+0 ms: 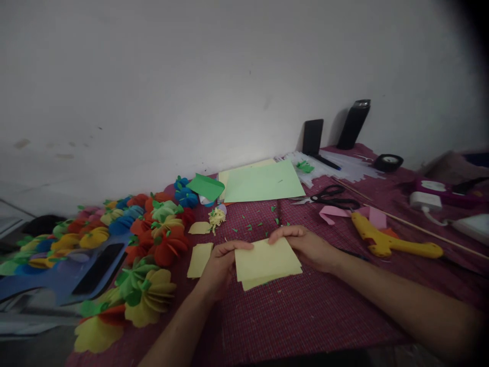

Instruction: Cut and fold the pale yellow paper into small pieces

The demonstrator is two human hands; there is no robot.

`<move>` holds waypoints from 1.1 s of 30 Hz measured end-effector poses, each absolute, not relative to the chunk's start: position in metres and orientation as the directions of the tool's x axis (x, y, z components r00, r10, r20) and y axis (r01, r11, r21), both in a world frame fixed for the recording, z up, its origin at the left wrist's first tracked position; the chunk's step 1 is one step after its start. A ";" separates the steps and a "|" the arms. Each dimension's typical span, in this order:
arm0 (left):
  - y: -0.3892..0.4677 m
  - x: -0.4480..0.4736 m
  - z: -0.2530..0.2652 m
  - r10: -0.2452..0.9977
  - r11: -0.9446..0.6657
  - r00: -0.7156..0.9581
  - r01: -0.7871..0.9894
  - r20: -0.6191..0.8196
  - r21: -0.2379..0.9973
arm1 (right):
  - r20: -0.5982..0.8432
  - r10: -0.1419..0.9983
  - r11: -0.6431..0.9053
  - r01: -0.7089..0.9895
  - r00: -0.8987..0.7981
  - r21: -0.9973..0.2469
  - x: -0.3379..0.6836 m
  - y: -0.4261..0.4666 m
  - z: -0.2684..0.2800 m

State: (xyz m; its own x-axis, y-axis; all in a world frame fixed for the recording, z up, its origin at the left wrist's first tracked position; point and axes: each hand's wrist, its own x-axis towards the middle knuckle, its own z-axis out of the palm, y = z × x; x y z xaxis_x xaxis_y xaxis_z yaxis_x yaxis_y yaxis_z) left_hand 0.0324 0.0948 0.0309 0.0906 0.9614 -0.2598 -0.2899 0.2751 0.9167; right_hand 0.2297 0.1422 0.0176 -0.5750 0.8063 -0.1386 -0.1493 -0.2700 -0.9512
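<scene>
Several pale yellow paper sheets [267,262] are held between my two hands above the table, their lower edges not quite lined up. My left hand [221,265] grips the left side, thumb on top and the other fingers hidden beneath. At the upper right corner, my right hand [305,244] pinches the sheets. A small stack of yellow paper pieces [199,260] lies just left of my left hand. Behind it are a cut yellow piece [199,228] and a bunch of curled yellow paper [217,217].
Colourful paper pumpkins [168,244] crowd the table's left side. Light green sheets [263,182] lie at the back, with black scissors [324,196] beside them. A yellow glue gun [393,242] rests at right, near a thin stick [420,227]. A black bottle [353,125] stands by the wall.
</scene>
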 end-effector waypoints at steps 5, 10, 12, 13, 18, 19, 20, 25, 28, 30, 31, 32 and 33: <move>0.095 0.032 0.029 0.966 0.251 0.130 -0.262 -0.224 0.932 | -0.152 0.778 -0.329 -0.189 -0.610 -0.925 0.230 0.141 0.016; 0.096 0.029 0.025 0.967 0.232 0.168 -0.257 -0.193 0.938 | -0.155 0.766 -0.336 -0.183 -0.624 -0.924 0.231 0.140 0.018; 0.096 0.029 0.025 0.968 0.227 0.168 -0.261 -0.188 0.938 | -0.159 0.764 -0.343 -0.185 -0.626 -0.921 0.231 0.140 0.018; 0.095 0.029 0.025 0.967 0.231 0.170 -0.265 -0.190 0.936 | -0.161 0.763 -0.346 -0.186 -0.627 -0.919 0.231 0.141 0.017; 0.094 0.031 0.030 0.964 0.236 0.187 -0.264 -0.190 0.935 | -0.143 0.762 -0.355 -0.223 -0.632 -0.908 0.231 0.141 0.017; 0.094 0.031 0.030 0.965 0.225 0.187 -0.245 -0.182 0.943 | -0.141 0.762 -0.357 -0.228 -0.632 -0.906 0.231 0.141 0.017; 0.094 0.031 0.031 0.967 0.211 0.187 -0.217 -0.172 0.953 | -0.142 0.763 -0.358 -0.229 -0.631 -0.905 0.231 0.141 0.017; 0.095 0.030 0.022 0.965 0.211 0.178 -0.097 -0.191 0.973 | -0.144 0.751 -0.360 -0.216 -0.645 -0.908 0.229 0.138 0.019; 0.095 0.031 0.017 0.963 0.228 0.179 -0.134 -0.203 0.964 | -0.149 0.744 -0.347 -0.186 -0.652 -0.919 0.229 0.138 0.017; 0.095 0.031 0.016 0.966 0.216 0.180 -0.163 -0.186 0.963 | -0.139 0.742 -0.330 -0.176 -0.656 -0.927 0.229 0.138 0.017; 0.095 0.031 0.017 0.968 0.209 0.175 -0.174 -0.179 0.962 | -0.135 0.744 -0.322 -0.175 -0.654 -0.930 0.229 0.138 0.016; 0.095 0.032 0.017 0.970 0.203 0.169 -0.180 -0.173 0.962 | -0.133 0.749 -0.314 -0.172 -0.650 -0.934 0.230 0.139 0.016; 0.095 0.032 0.019 0.973 0.196 0.161 -0.180 -0.168 0.964 | -0.133 0.756 -0.305 -0.166 -0.641 -0.938 0.230 0.139 0.016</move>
State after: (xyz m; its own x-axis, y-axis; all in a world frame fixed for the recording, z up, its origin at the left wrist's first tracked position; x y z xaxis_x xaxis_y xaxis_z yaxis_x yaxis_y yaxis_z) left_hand 0.0316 0.0951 0.0185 0.1609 0.9726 -0.1681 -0.1797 0.1963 0.9639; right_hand 0.2300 0.1393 0.0164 -0.6407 0.7562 -0.1329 -0.1657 -0.3053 -0.9377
